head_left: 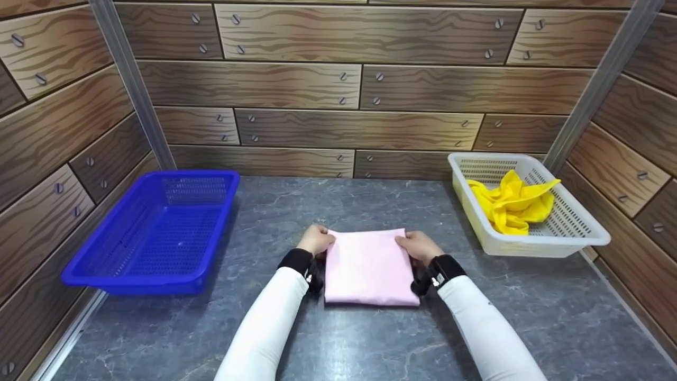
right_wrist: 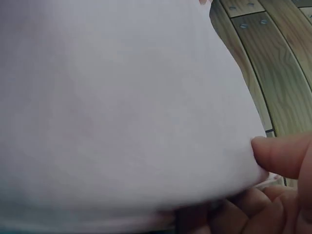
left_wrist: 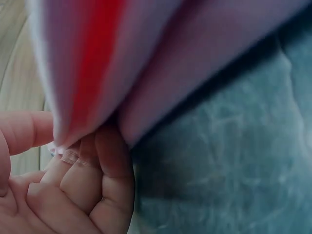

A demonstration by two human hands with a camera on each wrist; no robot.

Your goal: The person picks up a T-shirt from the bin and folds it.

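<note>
A pink cloth, folded into a rough square, is in the middle of the table in the head view. My left hand pinches its far left corner between thumb and curled fingers. At the far right corner my right hand pinches the cloth the same way, thumb on top. In the left wrist view the layers of the cloth hang from the fingers, with a red strip showing between them. The right wrist view has the cloth's pale face stretching away from the right thumb.
A blue plastic basket stands on the left of the grey marbled table. On the right, a white basket holds a crumpled yellow cloth. Wood-patterned walls enclose the back and both sides.
</note>
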